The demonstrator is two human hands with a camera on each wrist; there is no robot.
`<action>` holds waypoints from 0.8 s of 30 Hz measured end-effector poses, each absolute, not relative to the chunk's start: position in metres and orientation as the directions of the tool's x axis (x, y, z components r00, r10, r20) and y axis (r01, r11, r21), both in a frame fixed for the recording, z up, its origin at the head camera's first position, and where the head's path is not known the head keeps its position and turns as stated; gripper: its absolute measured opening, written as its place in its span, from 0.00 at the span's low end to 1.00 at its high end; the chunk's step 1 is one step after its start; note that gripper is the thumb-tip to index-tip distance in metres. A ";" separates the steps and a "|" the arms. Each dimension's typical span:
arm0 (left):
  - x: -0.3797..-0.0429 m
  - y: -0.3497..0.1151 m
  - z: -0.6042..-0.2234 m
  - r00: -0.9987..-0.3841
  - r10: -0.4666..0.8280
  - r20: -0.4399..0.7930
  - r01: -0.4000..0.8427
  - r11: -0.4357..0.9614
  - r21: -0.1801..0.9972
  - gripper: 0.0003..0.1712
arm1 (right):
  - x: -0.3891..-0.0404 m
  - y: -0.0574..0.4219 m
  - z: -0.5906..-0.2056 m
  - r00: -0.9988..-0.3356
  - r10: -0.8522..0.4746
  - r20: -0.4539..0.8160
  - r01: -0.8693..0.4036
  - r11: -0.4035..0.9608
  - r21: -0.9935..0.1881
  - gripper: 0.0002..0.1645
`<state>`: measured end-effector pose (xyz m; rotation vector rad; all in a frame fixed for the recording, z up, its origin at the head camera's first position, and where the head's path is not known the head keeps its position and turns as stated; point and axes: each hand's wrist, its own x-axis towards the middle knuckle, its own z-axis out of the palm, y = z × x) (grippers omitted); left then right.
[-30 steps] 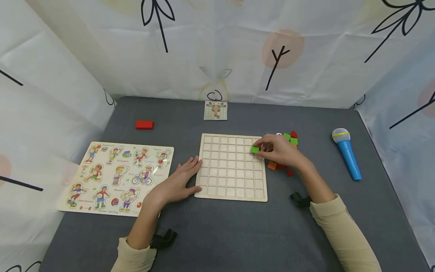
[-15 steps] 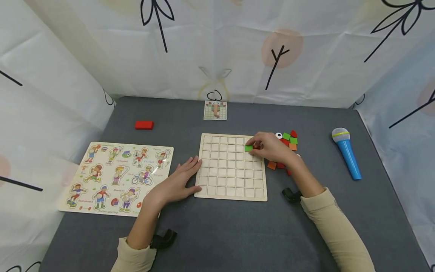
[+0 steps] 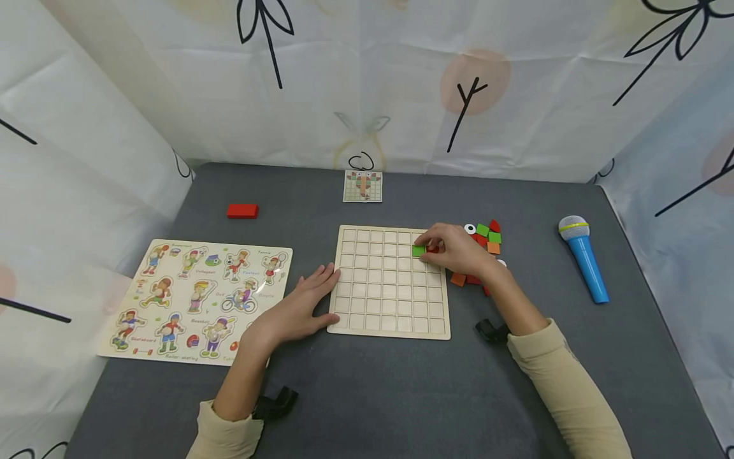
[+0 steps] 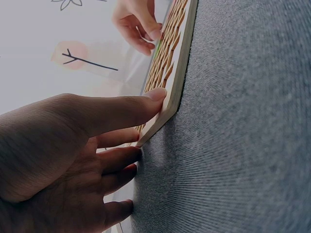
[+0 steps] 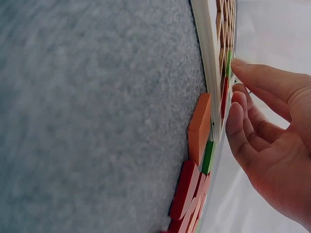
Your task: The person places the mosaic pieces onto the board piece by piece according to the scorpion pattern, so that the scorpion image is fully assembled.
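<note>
A pale wooden grid board point(image 3: 390, 331) lies mid-table. My left hand point(image 3: 295, 312) rests at its left side, fingers fairly straight, fingertips at the edge and thumb on the near-left corner, as the left wrist view also shows. Over the board's upper right, my right hand point(image 3: 459, 248) pinches a small green square tile point(image 3: 419, 251) between thumb and index finger, low over a grid cell. Beside that tile a red piece point(image 5: 224, 97) sits in the grid, partly covered by the right hand in the head view.
Loose red, green, orange and white pieces point(image 3: 493, 238) lie by the board's right edge. A blue toy microphone point(image 3: 590, 269) is farther right. A picture puzzle board point(image 3: 189, 299) is at left, a red block point(image 3: 243, 211) behind it. A small pattern card point(image 3: 362, 187) stands at the back.
My right hand has moved left over the board with the green tile, and in the last half second it has stayed in place. My left hand has kept still.
</note>
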<state>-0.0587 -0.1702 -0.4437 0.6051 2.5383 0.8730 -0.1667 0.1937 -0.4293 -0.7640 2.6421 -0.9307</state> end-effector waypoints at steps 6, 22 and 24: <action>-0.059 -0.169 -0.440 -0.829 0.508 -0.233 0.260 0.719 0.645 0.51 | -0.162 0.204 -0.428 -0.862 -0.505 -0.048 -0.352 0.663 -0.661 0.18; -0.059 -0.169 -0.439 -0.831 0.502 -0.242 0.257 0.730 0.633 0.51 | -0.154 0.245 -0.424 -0.907 -0.421 -0.010 -0.321 0.708 -0.629 0.19; -0.059 -0.169 -0.440 -0.831 0.501 -0.241 0.257 0.731 0.632 0.51 | -0.154 0.250 -0.423 -0.914 -0.405 -0.004 -0.315 0.717 -0.622 0.18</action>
